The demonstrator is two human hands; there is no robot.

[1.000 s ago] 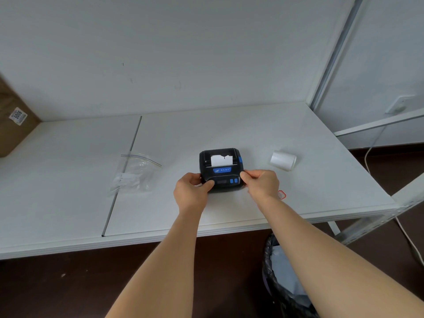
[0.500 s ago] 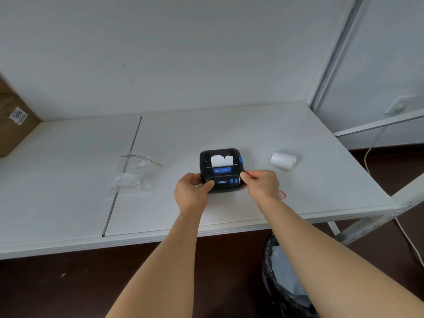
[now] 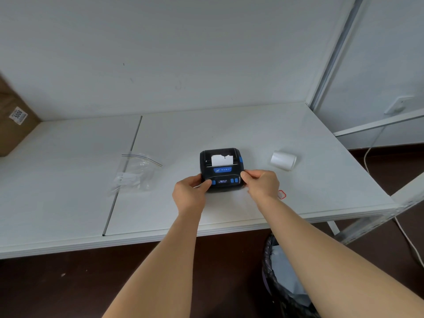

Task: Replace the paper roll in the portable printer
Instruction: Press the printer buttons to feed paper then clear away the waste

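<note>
A small black portable printer (image 3: pixel 221 169) with blue buttons sits on the white table (image 3: pixel 229 131), lid closed. A torn strip of white paper (image 3: pixel 221 159) sticks out of its slot. My left hand (image 3: pixel 190 193) grips the printer's near left corner, thumb on the front panel. My right hand (image 3: pixel 261 183) holds the near right corner with fingertips on its edge. A white paper roll (image 3: pixel 283 160) lies on its side on the table, to the right of the printer and apart from it.
A clear plastic zip bag (image 3: pixel 135 173) lies left of the printer beside the table's seam. A brown cardboard box (image 3: pixel 13 120) stands at the far left. A small red-edged sticker (image 3: pixel 282 194) lies by my right wrist. A black-lined waste bin (image 3: pixel 284 281) stands under the table's front edge.
</note>
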